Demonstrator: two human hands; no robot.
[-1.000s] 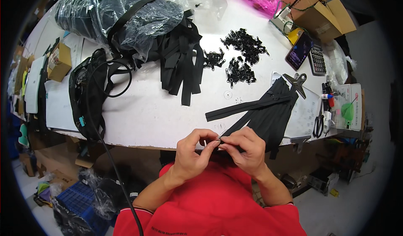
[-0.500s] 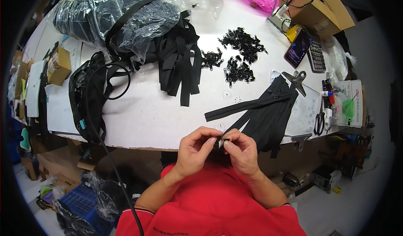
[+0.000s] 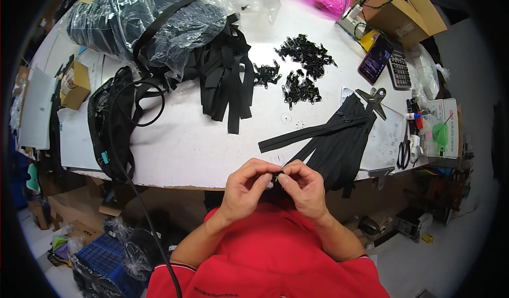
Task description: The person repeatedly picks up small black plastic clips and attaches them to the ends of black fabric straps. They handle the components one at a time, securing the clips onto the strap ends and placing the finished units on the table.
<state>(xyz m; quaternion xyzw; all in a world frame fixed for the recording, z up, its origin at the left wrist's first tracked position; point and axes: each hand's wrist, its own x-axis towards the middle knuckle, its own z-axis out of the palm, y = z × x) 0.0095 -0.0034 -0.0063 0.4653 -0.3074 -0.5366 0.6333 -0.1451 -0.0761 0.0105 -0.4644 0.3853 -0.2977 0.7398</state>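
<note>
Both hands meet at the near edge of the white table: the left hand and right hand pinch a small black zipper slider between their fingertips. A fan of black zipper tapes lies just beyond the right hand, with loose black sliders heaped farther back.

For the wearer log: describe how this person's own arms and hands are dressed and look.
Both forearms are bare, entering from the lower edge. The left hand and right hand wear no gloves, and no rings or watch can be made out. A red shirt with short sleeves covers the upper arms; the left sleeve's hem has a dark band with thin white trim.
</note>
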